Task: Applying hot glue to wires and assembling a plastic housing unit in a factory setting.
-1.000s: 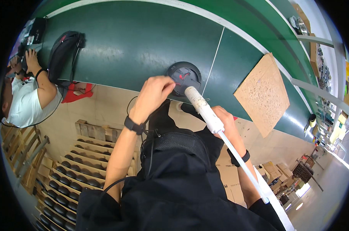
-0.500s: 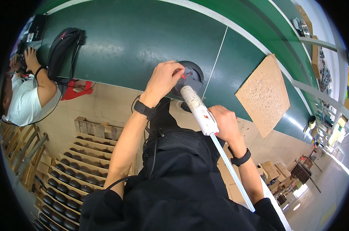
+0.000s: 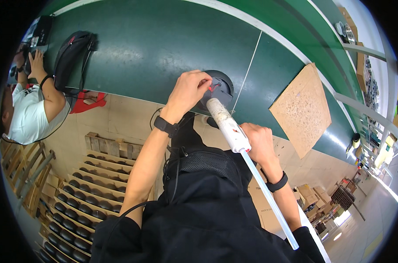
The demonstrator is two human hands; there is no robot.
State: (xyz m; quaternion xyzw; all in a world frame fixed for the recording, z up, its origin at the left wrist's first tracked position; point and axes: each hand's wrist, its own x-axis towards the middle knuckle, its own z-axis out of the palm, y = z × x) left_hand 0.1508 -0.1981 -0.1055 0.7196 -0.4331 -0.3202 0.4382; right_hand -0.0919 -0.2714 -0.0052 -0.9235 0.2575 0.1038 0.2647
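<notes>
Hands (image 3: 189, 91) (image 3: 258, 141) grip a white glue gun (image 3: 229, 127) and red wire (image 3: 211, 88)

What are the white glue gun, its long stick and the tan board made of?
Glue gun: probably plastic, smooth, with a moulded-looking ribbed front. Stick: likely hot-melt glue, translucent and glossy. Tan board: perhaps cardboard or fibreboard, matte, speckled.

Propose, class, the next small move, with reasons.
Perhaps dab glue by the thin red wire: the left hand has its fingertips at it, over the round black housing, and the right hand holds the cylindrical white glue gun, pointed at that housing.
</notes>
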